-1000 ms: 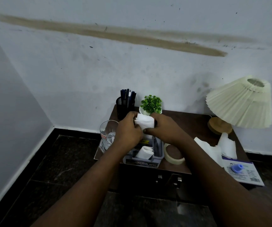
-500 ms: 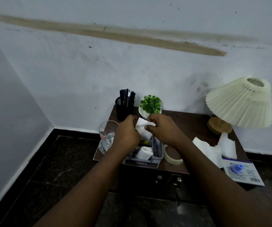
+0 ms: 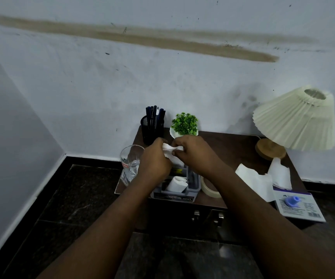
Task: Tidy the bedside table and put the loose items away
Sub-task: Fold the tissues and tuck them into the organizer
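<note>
A: Two walls (image 3: 162, 81) meet at the left, pale and scuffed, a long brown smear across the back one. Floor (image 3: 78, 198) is dark speckled stone with a white skirting line. Dark wooden bedside table (image 3: 233, 143) stands against the back wall.

B: Contents, left to right?

A: Clear drinking glass (image 3: 130, 164) at the left front corner. Black mesh pen holder (image 3: 152, 129) with dark pens at the back. Small green plant (image 3: 184, 123) in a white pot beside it. Grey plastic organiser tray (image 3: 194, 188) at the front edge, one rolled white tissue (image 3: 177, 184) in it. Roll of beige tape (image 3: 209, 188) just beside the tray. Two loose white tissues (image 3: 253, 180) further right. Flat printed box (image 3: 299, 206) with a blue cap (image 3: 292, 201) on it, overhanging the right front corner. Lamp (image 3: 295, 119), pleated cream shade, round wooden base, at the back right.

B: Hands?

A: Both forearms reach forward, bare. Left hand (image 3: 154, 160) and right hand (image 3: 194, 154) meet above the tray, in front of the plant. Fingers of both are pinched closed on a crumpled white tissue (image 3: 170, 152), held between them, clear of the tabletop.

B: Texture of that tissue?

A: Soft, creased, bunched; lower end hangs toward the tray.
</note>
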Motion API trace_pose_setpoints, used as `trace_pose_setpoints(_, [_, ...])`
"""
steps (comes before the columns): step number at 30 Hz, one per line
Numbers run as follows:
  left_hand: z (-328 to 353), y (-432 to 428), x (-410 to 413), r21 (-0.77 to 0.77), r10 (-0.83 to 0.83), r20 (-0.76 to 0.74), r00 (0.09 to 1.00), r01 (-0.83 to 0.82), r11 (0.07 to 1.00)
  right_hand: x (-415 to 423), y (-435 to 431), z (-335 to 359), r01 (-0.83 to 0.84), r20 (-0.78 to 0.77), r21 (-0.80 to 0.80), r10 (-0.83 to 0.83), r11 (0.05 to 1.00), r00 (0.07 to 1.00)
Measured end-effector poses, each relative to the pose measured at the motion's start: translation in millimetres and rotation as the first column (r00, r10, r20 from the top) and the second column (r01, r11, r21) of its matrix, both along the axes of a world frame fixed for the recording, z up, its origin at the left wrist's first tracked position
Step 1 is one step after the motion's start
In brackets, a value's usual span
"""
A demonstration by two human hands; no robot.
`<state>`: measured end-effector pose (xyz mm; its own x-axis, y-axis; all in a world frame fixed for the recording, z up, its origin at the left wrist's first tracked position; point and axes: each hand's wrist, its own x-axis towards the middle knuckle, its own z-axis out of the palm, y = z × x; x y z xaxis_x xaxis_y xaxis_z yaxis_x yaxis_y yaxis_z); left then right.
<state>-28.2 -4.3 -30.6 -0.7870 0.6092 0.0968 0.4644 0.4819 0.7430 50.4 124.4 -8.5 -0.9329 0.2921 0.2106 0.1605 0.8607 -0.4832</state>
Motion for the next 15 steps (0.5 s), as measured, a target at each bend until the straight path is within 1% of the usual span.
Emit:
trace_pose_setpoints(5, [3.8,2.0,1.7,-0.013,0.007,0.009,1.000,-0.007,1.000,3.1,3.9,-2.9,0.012,0.026,0.014,-0.012,1.000,1.000])
trace_pose_setpoints(9, [3.8,2.2,1.9,-0.022,0.034,0.017,0.999,-0.034,0.999,4.5,7.6,-4.8,0.032,0.039,-0.030,-0.031,0.999,0.999])
trace_pose_setpoints(13, [5.0,2.7,4.4,-0.036,0.062,0.011,0.998,-0.061,0.997,4.1,8.3,-7.4,0.057,-0.033,-0.084,-0.060,0.995,0.998])
trace_pose_setpoints(15, [7.7,3.5,6.4,-0.047,0.063,0.008,0.998,-0.062,0.997,2.8,8.1,-9.8,0.074,-0.064,-0.083,-0.079,0.994,0.995])
